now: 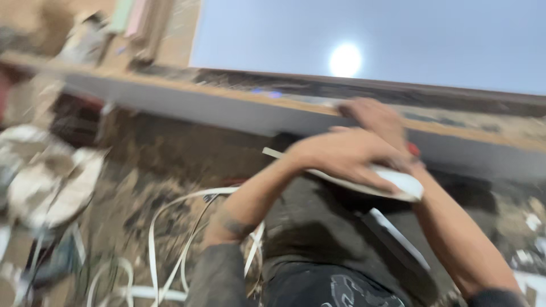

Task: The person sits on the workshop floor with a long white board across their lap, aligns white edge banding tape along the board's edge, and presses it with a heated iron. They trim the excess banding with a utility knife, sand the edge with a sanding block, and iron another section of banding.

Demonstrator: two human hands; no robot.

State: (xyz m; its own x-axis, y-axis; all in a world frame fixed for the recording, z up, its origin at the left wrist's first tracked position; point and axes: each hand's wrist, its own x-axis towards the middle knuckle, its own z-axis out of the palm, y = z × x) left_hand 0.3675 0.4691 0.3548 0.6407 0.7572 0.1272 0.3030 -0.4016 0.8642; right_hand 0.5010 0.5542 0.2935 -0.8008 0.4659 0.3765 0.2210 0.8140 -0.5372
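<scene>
The picture is blurred by motion. A large pale blue-grey panel (398, 40) lies flat ahead, its white front edge (227, 111) running across the view. My left hand (341, 156) is closed around a thin white edge-banding strip (398, 182), holding it just below the panel's edge. My right hand (372, 116) rests on the panel's edge behind the left hand, its fingers pressed down; something small and red (413, 149) shows beside it. What the right hand grips is hidden.
Long loops of white strip (170, 239) trail over a dirty, littered floor (159, 165). Round white rolls or buckets (51, 182) sit at the left. Stacked boards (142, 23) stand at the top left. A bright light reflection (345, 59) shines on the panel.
</scene>
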